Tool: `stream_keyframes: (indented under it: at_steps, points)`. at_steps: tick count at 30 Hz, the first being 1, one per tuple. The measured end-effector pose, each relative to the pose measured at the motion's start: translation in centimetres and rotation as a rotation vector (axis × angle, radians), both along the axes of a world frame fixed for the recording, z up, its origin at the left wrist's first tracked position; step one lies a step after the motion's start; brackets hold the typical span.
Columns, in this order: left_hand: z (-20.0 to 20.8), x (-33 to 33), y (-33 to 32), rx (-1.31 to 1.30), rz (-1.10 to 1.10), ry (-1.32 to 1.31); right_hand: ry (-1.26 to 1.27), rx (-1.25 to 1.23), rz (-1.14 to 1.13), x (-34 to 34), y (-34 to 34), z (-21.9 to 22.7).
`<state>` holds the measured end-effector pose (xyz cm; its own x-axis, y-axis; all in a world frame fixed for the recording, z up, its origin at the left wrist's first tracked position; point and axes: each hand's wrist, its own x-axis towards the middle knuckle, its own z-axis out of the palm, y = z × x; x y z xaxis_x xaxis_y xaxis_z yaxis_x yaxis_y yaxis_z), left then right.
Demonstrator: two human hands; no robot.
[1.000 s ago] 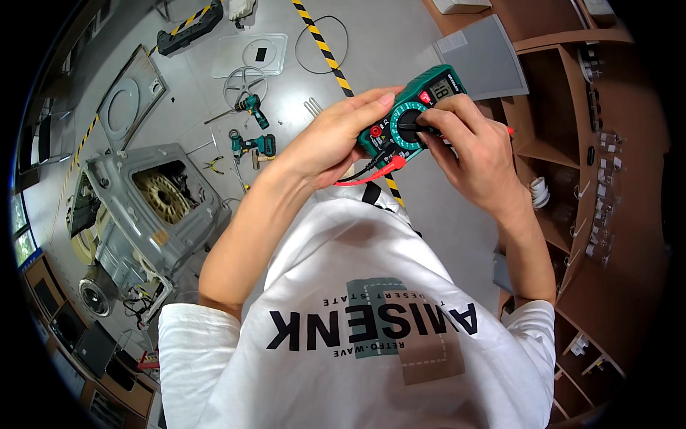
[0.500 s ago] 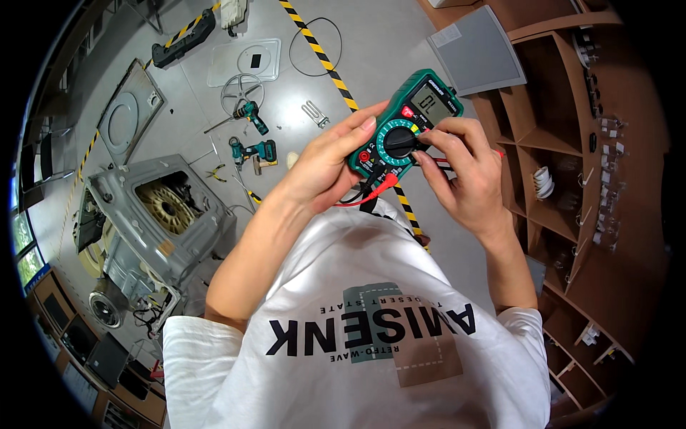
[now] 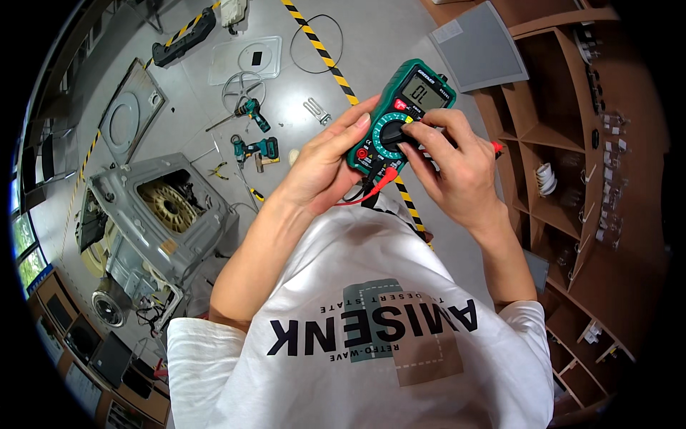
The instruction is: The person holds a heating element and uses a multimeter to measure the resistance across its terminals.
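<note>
My left hand [image 3: 321, 161] is wrapped round the left edge of a green and black digital multimeter [image 3: 418, 91], its thumb on the front. The meter is held up before my chest, its lit display tilted toward the upper right. Thumb and forefinger of my right hand [image 3: 461, 171] are closed at the edge of its black dial knob [image 3: 391, 134]. Red [image 3: 389, 176] and black plugs sit in the meter's lower end, their leads hanging below. A red probe end [image 3: 498, 147] sticks out past the right hand, mostly hidden behind it.
Left on the floor stands an opened grey washing machine [image 3: 150, 214]. Beyond lie a cordless drill [image 3: 251, 114], another cordless tool [image 3: 264, 149], pliers [image 3: 218, 171], a heating element [image 3: 316, 111] and a pulley wheel [image 3: 243, 91]. Wooden shelving [image 3: 547, 93] lines the right side, a grey panel [image 3: 479, 50] near it.
The multimeter has shifted slightly up and left and turned a little more upright. My right hand has moved left with it, its fingertips still at the dial.
</note>
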<state>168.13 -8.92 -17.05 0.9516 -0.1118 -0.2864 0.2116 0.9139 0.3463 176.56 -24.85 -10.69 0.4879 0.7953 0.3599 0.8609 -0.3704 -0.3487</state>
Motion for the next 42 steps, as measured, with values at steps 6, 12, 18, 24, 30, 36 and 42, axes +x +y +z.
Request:
stream_keyframes:
  at_steps: [6, 12, 18, 24, 30, 36, 42]
  points:
    - [-0.5, 0.1, -0.4, 0.001, 0.001, 0.023, -0.097, -0.026, 0.034, 0.2, 0.4, -0.4]
    - [-0.6, -0.1, -0.9, -0.030, -0.029, 0.033, -0.137, -0.030, 0.070, 0.6, -0.3, -1.3]
    - [-0.3, 0.0, -0.9, -0.026, -0.044, 0.045, -0.166, 0.032, 0.096, 0.9, -0.4, -2.0]
    - [0.1, 0.3, -0.7, -0.018, -0.056, 0.058, -0.166, 0.055, 0.100, 1.1, -0.4, -1.9]
    - [-0.1, 0.4, -0.6, -0.012, -0.051, 0.065, -0.174, 0.046, 0.097, 1.2, -0.2, -1.8]
    - [0.2, 0.6, -0.3, -0.003, -0.070, 0.070, -0.170, 0.043, 0.094, 1.2, 0.0, -1.7]
    - [0.1, 0.6, 0.0, -0.004, -0.066, 0.086, -0.159, 0.054, 0.092, 1.4, 0.4, -1.9]
